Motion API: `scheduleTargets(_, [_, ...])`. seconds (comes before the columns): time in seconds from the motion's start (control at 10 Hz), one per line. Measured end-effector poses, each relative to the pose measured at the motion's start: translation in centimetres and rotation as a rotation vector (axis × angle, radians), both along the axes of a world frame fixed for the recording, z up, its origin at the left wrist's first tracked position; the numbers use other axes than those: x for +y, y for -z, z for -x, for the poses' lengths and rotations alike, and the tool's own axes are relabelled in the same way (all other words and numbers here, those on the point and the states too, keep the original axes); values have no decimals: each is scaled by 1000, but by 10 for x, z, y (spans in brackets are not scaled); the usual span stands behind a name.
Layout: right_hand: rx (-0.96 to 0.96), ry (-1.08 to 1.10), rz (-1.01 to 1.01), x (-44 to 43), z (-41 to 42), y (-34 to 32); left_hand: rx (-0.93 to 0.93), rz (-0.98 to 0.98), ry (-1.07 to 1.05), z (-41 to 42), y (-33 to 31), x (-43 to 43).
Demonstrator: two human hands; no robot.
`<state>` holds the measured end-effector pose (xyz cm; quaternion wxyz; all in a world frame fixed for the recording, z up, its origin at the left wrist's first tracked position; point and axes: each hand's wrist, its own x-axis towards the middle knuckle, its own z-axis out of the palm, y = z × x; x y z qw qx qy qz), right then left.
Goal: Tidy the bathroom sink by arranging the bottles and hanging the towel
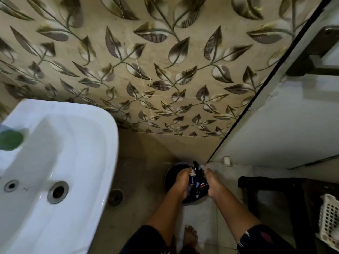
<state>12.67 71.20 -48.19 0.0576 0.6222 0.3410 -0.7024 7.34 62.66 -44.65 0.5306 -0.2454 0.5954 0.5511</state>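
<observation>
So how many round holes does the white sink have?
2. In the sink, a small hole sits near the left edge of the view, and the bigger drain sits just right of it. The view cuts the sink off, so more may be hidden.

A pale tiled floor (pixel 139 180) is seen from above, dull and marked in places. A round metal drain cover (pixel 115 197) is set into it just beside the edge of the white sink (pixel 88 162). A dark round bin (pixel 169 178) is stood on the floor in the corner where the leaf-patterned wall meets the door, well apart from the drain cover. A bare foot (pixel 190 237) is planted on the floor near the bottom edge of the view. To the right, a dark stool (pixel 275 186) is stood on the floor, and a white basket (pixel 329 219) is placed on its seat.
</observation>
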Motion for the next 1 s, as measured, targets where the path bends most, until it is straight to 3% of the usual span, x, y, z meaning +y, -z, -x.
scheduleTargets(0.5, [62,28,50,3,13,139,-51,-57,-25,27,128,2])
scheduleTargets(1.0, [10,-50,77,27,17,220,-113,-76,-23,41,225,7])
